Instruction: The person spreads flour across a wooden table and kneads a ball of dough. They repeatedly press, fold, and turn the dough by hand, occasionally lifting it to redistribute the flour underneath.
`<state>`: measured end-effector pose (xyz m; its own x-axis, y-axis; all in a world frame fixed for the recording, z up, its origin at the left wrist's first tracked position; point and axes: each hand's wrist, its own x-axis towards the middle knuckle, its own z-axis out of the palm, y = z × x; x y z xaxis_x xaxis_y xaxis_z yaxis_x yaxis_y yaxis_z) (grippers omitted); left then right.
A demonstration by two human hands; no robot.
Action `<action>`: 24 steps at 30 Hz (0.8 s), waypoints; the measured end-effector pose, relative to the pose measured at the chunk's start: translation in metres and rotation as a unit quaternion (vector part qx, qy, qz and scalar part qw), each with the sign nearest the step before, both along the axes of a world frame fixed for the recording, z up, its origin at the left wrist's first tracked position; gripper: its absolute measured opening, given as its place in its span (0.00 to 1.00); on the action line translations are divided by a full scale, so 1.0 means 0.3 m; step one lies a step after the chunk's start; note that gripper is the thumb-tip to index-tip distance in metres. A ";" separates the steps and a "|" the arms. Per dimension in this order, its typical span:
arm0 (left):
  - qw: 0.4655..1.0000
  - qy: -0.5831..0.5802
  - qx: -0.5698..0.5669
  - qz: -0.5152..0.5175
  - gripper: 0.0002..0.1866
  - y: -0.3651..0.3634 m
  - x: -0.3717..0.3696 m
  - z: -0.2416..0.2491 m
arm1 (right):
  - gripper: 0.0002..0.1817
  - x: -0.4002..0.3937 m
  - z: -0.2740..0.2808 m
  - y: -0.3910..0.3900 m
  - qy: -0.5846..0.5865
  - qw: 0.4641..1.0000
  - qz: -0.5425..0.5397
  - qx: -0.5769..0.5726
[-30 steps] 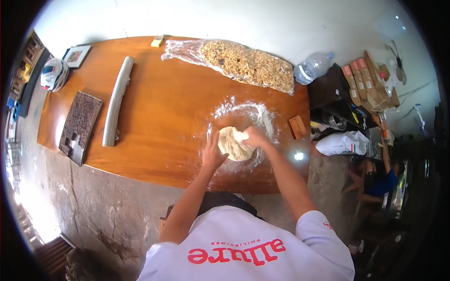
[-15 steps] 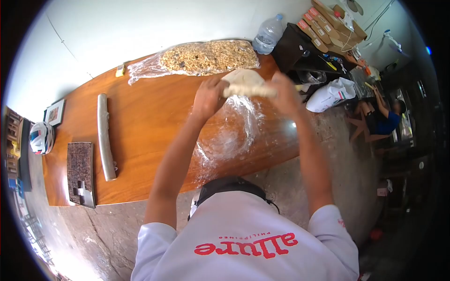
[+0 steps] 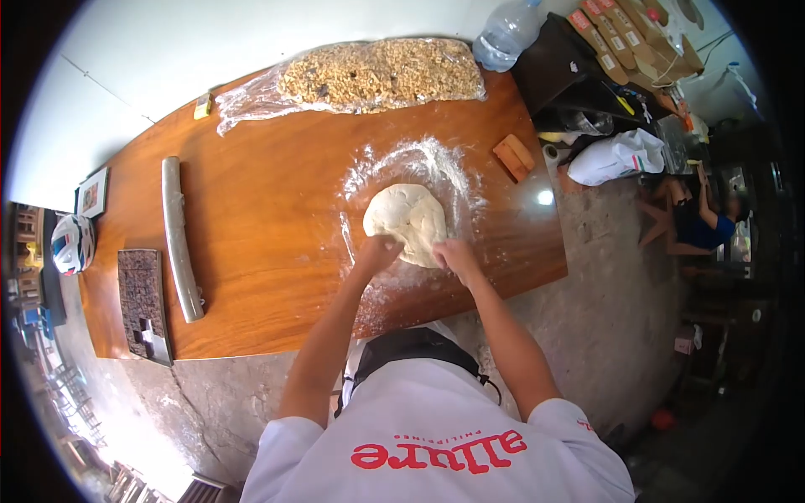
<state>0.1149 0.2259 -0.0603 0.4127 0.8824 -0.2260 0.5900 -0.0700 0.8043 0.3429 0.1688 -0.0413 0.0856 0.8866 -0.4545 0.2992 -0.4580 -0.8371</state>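
A round, pale slab of dough lies on the floured wooden table, with dents and a crease on its upper face. My left hand is closed on the near left edge of the dough, fingers curled in. At its near right edge, my right hand also has its fingers closed on the dough. White flour is scattered around and beyond it. A small reddish-brown wooden block sits to the right, apart from my hands.
A plastic bag of chopped nut-like pieces lies along the wall beside a water bottle. To the left are a long wrapped roll, a tray of dark cake and a helmet. Another person sits at far right.
The dough has come down from between my raised hands onto the table, nearer to me. Both hands have moved back toward my body and closer together. The wooden block now shows.
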 end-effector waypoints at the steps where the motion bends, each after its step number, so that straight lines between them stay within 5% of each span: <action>1: 0.981 -0.096 -0.165 0.030 0.13 0.064 0.055 0.009 | 0.15 -0.012 -0.033 0.069 0.165 0.983 -0.034 -0.070; 2: 0.926 -0.189 -0.322 0.060 0.19 0.112 0.089 0.003 | 0.15 -0.035 -0.061 0.129 0.167 0.982 -0.037 -0.076; 5: 0.871 -0.138 -0.468 0.047 0.24 0.220 0.140 -0.068 | 0.17 -0.061 -0.138 0.257 0.323 0.918 -0.101 -0.209; 8: 0.884 -0.066 -0.464 -0.009 0.26 0.248 0.165 -0.085 | 0.18 -0.055 -0.213 0.314 0.422 0.841 -0.133 -0.312; 11: 0.876 -0.056 -0.478 -0.032 0.25 0.261 0.175 -0.101 | 0.14 -0.042 -0.260 0.327 0.336 0.863 -0.105 -0.363; 13: 0.856 -0.032 -0.510 -0.074 0.24 0.293 0.169 -0.092 | 0.13 -0.049 -0.321 0.352 0.140 0.950 0.067 -0.271; 14: 0.858 0.001 -0.499 -0.121 0.24 0.306 0.177 -0.076 | 0.13 -0.038 -0.328 0.374 0.148 0.947 0.063 -0.279; 17: 0.852 0.055 -0.484 -0.191 0.25 0.300 0.191 -0.065 | 0.19 -0.016 -0.219 0.468 -0.012 0.892 0.365 -0.267; 20: 0.871 0.100 -0.427 -0.223 0.25 0.285 0.209 -0.064 | 0.19 -0.026 -0.227 0.453 -0.110 0.891 0.379 -0.224; 24: 0.883 0.126 -0.414 -0.182 0.25 0.287 0.230 -0.003 | 0.16 -0.023 -0.274 0.404 -0.091 0.935 0.294 -0.173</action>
